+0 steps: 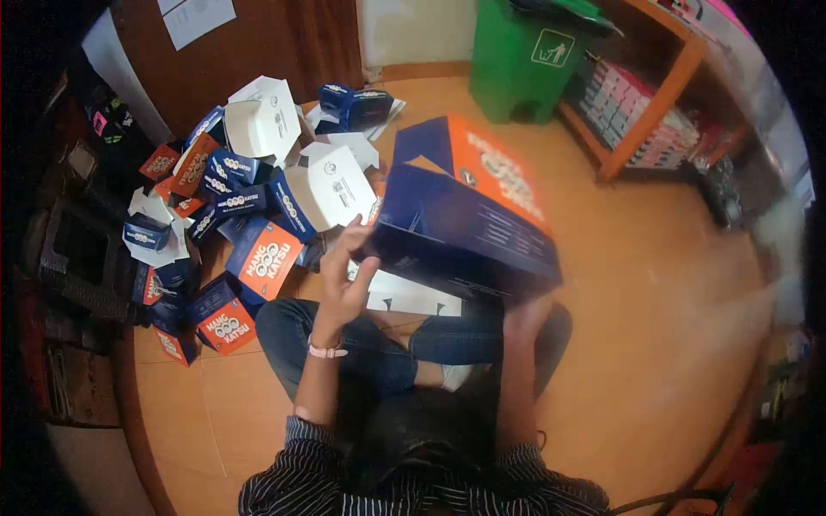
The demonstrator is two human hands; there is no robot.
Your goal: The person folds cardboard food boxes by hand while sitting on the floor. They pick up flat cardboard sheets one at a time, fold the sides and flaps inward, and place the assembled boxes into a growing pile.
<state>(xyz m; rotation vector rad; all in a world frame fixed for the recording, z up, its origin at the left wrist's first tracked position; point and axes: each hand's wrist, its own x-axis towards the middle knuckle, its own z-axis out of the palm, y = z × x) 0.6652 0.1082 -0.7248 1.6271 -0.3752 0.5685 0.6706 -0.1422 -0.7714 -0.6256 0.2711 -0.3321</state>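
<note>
A large navy and orange cardboard box (469,228) is raised in front of me over my crossed legs, tilted, with its flaps up. My right hand (527,316) grips its lower right end; the fingers are partly hidden behind the cardboard. At the box's left end my left hand (346,273) has its fingers stretched and apart, with the fingertips right at the corner. Beneath the box, by my legs, lies a white piece of cardboard (411,297), mostly covered from view.
To the left is a heap of folded navy, orange and white boxes (265,258) on the orange tiled floor (637,344). A green bin (523,64) stands at the back. On the right, a wooden shelf (658,103) holds stacked packs. A brown door (267,52) is behind the heap.
</note>
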